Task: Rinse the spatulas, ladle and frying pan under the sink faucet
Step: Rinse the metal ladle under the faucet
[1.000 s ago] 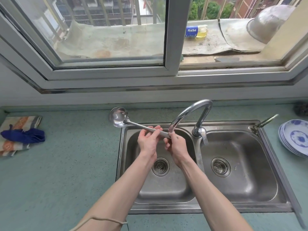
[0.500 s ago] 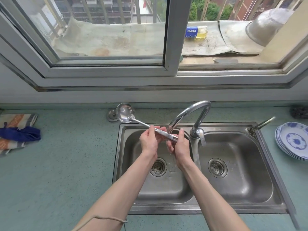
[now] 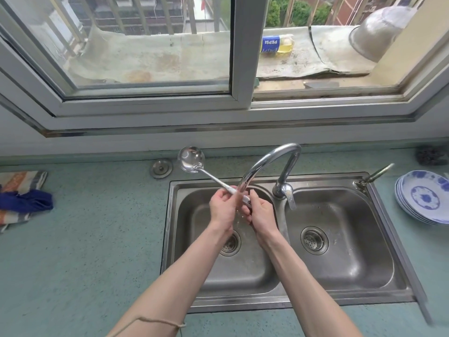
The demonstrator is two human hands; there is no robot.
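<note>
Both hands, left hand (image 3: 222,205) and right hand (image 3: 261,211), grip the ladle (image 3: 194,164) handle under the faucet (image 3: 264,164); rubbing along the handle, then turning the bowl under, should rinse best.

I see the long-handled steel ladle (image 3: 209,175) has swung, its bowl now raised farther back over the green worktop (image 3: 97,239). My left hand (image 3: 222,207) and right hand (image 3: 261,211) have slid together on its handle beneath the curved chrome faucet (image 3: 267,164).
</note>
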